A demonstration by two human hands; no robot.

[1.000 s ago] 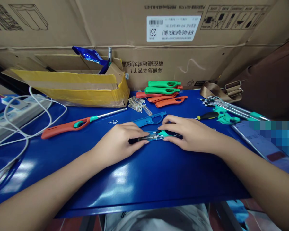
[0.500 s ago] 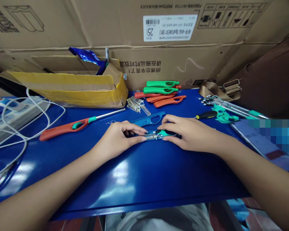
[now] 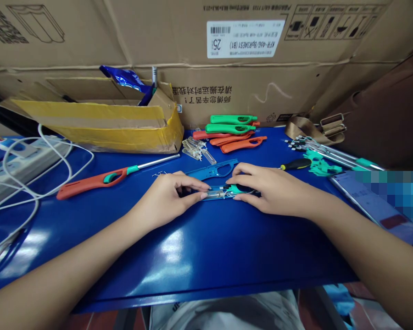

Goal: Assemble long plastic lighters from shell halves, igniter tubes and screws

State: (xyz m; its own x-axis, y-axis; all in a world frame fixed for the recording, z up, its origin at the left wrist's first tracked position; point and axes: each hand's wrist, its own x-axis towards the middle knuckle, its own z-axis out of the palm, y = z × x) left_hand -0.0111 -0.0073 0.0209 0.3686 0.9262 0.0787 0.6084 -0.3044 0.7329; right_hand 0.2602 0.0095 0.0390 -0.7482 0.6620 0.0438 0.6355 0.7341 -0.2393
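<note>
Between my hands lies a blue lighter half-shell (image 3: 217, 198) with a clear fuel tank (image 3: 212, 194), a green trigger (image 3: 233, 189) and thin white wires set in it. My left hand (image 3: 172, 195) pinches the shell's left end between thumb and fingers. At the other end, my right hand (image 3: 265, 188) grips the shell near the trigger, thumb on the near side and fingers on the far side. Its right part is hidden under that hand. Just behind lies a second blue half-shell (image 3: 209, 172), with a loop opening toward its right end.
An assembled red lighter (image 3: 92, 183) lies left, near white cables and a power strip (image 3: 27, 165). Behind are clear tanks (image 3: 196, 149), green and orange shells (image 3: 232, 129) and a yellow-taped box (image 3: 103, 128). Rightward lie a screwdriver (image 3: 296, 164), green triggers (image 3: 318, 163), metal tubes (image 3: 344, 151) and a phone (image 3: 375, 201).
My left thumb has slid slightly left along the clear tank. Both hands stay on the blue shell, and the other things lie as before; the view has shifted a little.
</note>
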